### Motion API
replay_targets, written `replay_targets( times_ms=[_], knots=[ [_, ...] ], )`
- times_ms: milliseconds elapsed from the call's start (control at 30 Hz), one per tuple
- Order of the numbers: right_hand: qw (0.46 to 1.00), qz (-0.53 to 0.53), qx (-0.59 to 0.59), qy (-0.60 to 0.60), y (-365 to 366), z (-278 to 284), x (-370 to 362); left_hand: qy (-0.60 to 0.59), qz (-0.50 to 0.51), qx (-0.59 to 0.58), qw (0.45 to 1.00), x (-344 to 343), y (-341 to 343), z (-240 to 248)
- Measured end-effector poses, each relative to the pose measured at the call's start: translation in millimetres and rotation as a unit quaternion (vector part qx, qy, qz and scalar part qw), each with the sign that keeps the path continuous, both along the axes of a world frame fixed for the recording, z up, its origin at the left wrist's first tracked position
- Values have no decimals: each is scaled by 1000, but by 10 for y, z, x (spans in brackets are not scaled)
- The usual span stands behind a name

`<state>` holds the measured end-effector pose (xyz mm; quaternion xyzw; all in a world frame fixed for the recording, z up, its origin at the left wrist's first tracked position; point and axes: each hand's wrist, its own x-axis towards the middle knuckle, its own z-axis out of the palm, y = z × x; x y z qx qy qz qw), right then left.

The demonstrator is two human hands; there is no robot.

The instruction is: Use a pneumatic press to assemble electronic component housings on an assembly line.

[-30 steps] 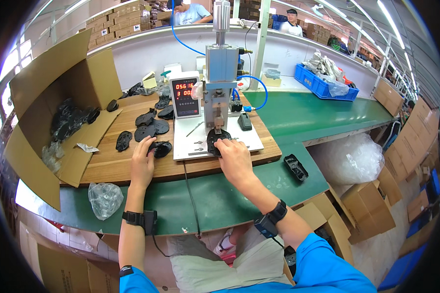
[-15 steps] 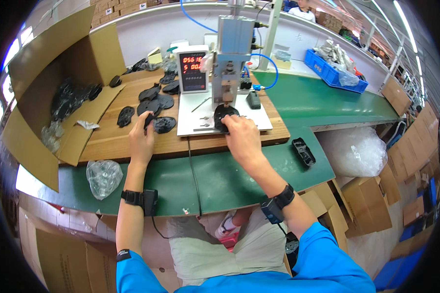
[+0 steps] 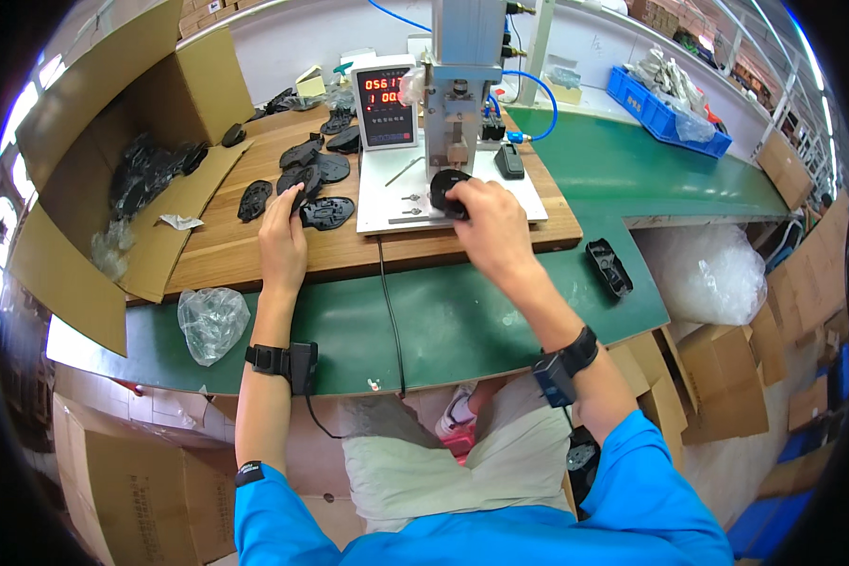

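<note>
My right hand [image 3: 492, 219] grips a rounded black plastic part [image 3: 448, 189] on the white base plate [image 3: 375, 219], under the head of a small bench press [image 3: 455, 104]. The fingers hide part of it. To the left, my left hand [image 3: 281, 236] is closed at the near edge of a pile, thumb and fingers around a black plastic part [image 3: 300, 193] that they mostly cover. Other black plastic parts [image 3: 328, 214] lie flat around it on the wooden board [image 3: 222, 245]. A digital display box [image 3: 385, 104] with red digits stands beside the press.
An open cardboard box [image 3: 75, 208] with black parts and plastic wrap stands at the left. A crumpled clear bag [image 3: 212, 325] and a black shell [image 3: 609, 269] lie on the green table [image 3: 462, 330]. A blue crate [image 3: 670, 111] stands far right; a cable [image 3: 387, 302] crosses the front.
The whole view has shifted, so the scene sits higher and further right. The red digits differ. My right hand stays on the part under the press; my left fingers now reach further over the pile.
</note>
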<state>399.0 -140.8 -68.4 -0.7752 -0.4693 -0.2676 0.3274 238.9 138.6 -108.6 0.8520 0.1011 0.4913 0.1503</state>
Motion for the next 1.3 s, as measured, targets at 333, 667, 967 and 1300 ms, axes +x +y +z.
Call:
replay_targets(
  times_ms=[333,667,967,1300],
  knots=[
    [994,91,5,65,-1018,-582,-498,68,-123,189,972,156,-787,188],
    [975,136,-93,148,-1179,-613,-549,111,-147,261,948,815,-1315,202],
    [983,120,-21,140,-1162,-669,-512,129,-154,218,955,823,-1376,188],
    [999,18,6,-38,-265,-57,-209,66,-200,117,971,818,-1379,109]
  ],
)
